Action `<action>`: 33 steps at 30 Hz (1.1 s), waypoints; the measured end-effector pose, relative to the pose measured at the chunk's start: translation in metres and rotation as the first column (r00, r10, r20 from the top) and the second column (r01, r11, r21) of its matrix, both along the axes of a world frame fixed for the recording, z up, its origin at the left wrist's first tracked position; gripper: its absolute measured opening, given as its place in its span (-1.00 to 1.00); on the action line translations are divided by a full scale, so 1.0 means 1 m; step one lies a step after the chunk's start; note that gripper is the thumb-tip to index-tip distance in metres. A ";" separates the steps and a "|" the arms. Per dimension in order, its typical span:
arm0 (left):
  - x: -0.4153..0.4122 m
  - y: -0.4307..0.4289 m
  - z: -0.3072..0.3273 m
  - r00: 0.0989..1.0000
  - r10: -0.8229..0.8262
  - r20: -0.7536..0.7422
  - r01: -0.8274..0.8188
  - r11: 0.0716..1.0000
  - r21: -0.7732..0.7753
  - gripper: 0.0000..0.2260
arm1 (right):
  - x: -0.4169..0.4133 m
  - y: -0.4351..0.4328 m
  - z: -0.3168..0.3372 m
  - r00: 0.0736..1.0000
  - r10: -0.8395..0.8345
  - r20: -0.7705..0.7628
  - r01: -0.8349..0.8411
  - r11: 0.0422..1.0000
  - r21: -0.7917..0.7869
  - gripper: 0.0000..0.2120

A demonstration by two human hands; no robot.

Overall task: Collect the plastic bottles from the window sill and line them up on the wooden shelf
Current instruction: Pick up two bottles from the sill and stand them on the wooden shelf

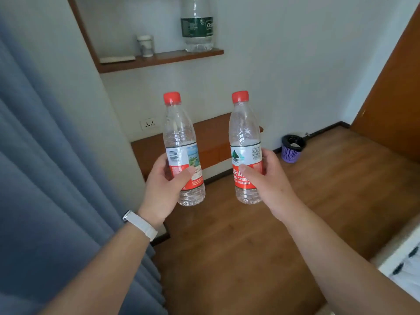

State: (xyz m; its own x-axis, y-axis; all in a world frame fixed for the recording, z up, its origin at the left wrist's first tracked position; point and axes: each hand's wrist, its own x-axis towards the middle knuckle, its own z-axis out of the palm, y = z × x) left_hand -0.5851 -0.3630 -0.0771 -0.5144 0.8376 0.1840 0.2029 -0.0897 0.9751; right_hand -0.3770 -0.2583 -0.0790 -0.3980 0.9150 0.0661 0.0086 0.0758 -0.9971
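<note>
I hold two clear, empty plastic bottles with red caps and red-and-white labels, both upright in the air. My left hand (164, 187) grips the left bottle (179, 137) around its label. The right bottle (244, 133) is gripped at its lower half by my right hand (268, 178). Behind the bottles a low wooden shelf (209, 135) runs along the white wall. Higher up hangs a second wooden shelf (163, 59). The window sill is not in view.
On the upper shelf stand a large water jug (197, 26), a small white cup (145, 45) and a flat pale object (117, 59). A blue curtain (50, 167) fills the left. A purple waste basket (292, 148) sits on the wooden floor by a brown door (395, 87).
</note>
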 end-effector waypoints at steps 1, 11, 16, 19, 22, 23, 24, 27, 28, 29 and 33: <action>-0.009 0.012 -0.002 1.000 -0.013 0.012 0.013 1.000 -0.005 -0.41 | -0.007 0.008 0.000 1.000 -0.026 0.013 0.026 1.000 -0.001 -0.43; -0.097 0.104 -0.011 0.994 -0.108 0.034 0.109 0.993 -0.035 -0.47 | -0.077 0.078 -0.013 0.980 -0.144 0.139 0.143 0.990 0.012 -0.49; -0.126 0.122 -0.014 0.995 -0.094 0.042 0.096 0.994 -0.054 -0.47 | -0.104 0.105 -0.012 0.979 -0.140 0.148 0.141 0.990 0.003 -0.51; -0.132 0.133 -0.019 0.995 -0.069 0.069 0.075 0.994 -0.085 -0.51 | -0.114 0.122 -0.013 0.980 -0.139 0.144 0.140 0.990 -0.001 -0.48; -0.135 0.151 -0.021 0.997 -0.071 0.017 0.073 0.990 -0.121 -0.51 | -0.120 0.143 -0.016 0.979 -0.135 0.149 0.139 0.990 -0.013 -0.45; -0.137 0.160 -0.019 0.997 -0.072 -0.023 0.069 0.990 -0.123 -0.51 | -0.121 0.152 -0.017 0.981 -0.131 0.144 0.134 0.991 -0.016 -0.45; -0.139 0.171 -0.016 0.996 -0.072 -0.056 0.065 0.991 -0.120 -0.51 | -0.123 0.163 -0.019 0.982 -0.127 0.137 0.130 0.991 -0.018 -0.44; -0.141 0.207 -0.010 0.994 -0.057 -0.096 0.047 0.993 -0.110 -0.50 | -0.126 0.200 -0.027 0.985 -0.113 0.133 0.118 0.993 -0.029 -0.44; -0.140 0.219 -0.011 0.994 -0.048 -0.102 0.037 0.993 -0.109 -0.50 | -0.127 0.213 -0.030 0.985 -0.105 0.134 0.110 0.993 -0.031 -0.45; -0.138 0.231 -0.012 0.994 -0.037 -0.106 0.025 0.994 -0.110 -0.50 | -0.127 0.228 -0.031 0.987 -0.091 0.133 0.096 0.995 -0.032 -0.45; -0.126 0.287 -0.012 0.995 0.002 -0.097 -0.016 0.989 -0.145 -0.53 | -0.125 0.295 -0.028 0.993 -0.018 0.115 0.024 0.998 -0.056 -0.47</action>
State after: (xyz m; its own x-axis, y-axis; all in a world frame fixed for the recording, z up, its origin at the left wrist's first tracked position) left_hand -0.7109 -0.0760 -0.0895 -0.5075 0.8547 0.1095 0.2964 0.0539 0.9535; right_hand -0.5016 0.0363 -0.1070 -0.3805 0.9242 -0.0316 0.1243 0.0172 -0.9921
